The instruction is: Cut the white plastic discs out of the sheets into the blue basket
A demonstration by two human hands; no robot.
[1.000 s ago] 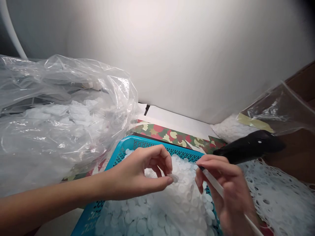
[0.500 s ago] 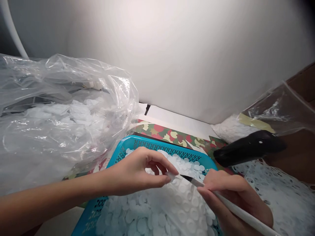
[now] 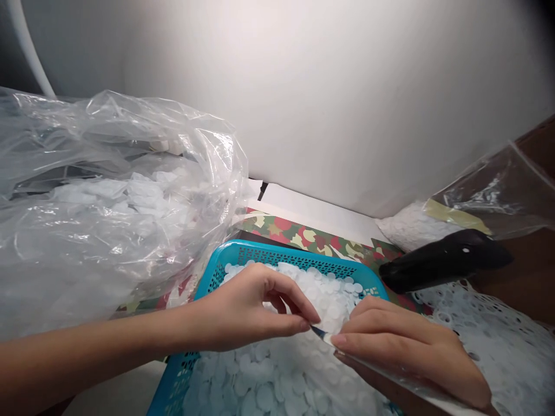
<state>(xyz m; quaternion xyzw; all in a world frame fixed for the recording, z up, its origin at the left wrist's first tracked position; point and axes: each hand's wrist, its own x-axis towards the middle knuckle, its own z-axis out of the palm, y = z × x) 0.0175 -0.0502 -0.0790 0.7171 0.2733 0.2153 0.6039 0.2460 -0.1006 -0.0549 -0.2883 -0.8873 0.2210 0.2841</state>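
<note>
My left hand (image 3: 260, 312) pinches the edge of a thin, translucent white plastic sheet (image 3: 332, 370) marked with rows of round shapes. Facing it, my right hand (image 3: 411, 346) grips the same sheet between thumb and fingers, and a fold of it runs down under the palm. A small dark pointed sliver (image 3: 319, 333) shows between the two sets of fingertips; I cannot tell whether it is a gap or a separate piece. Beneath both hands is a blue perforated plastic basket (image 3: 281, 249) filled with loose white discs (image 3: 260, 375).
A large clear plastic bag (image 3: 108, 242) holding white pieces takes up the left. At right lie a black object (image 3: 446, 260), a heap of hole-punched white sheets (image 3: 489, 341) and another clear bag (image 3: 494, 196). Camouflage-patterned board (image 3: 303, 234) lies behind the basket, before a pale wall (image 3: 303, 104).
My right hand has moved left and turned palm-down over the sheet, its fingertips closer to my left hand's. My left hand has dropped slightly, keeping its pinch.
</note>
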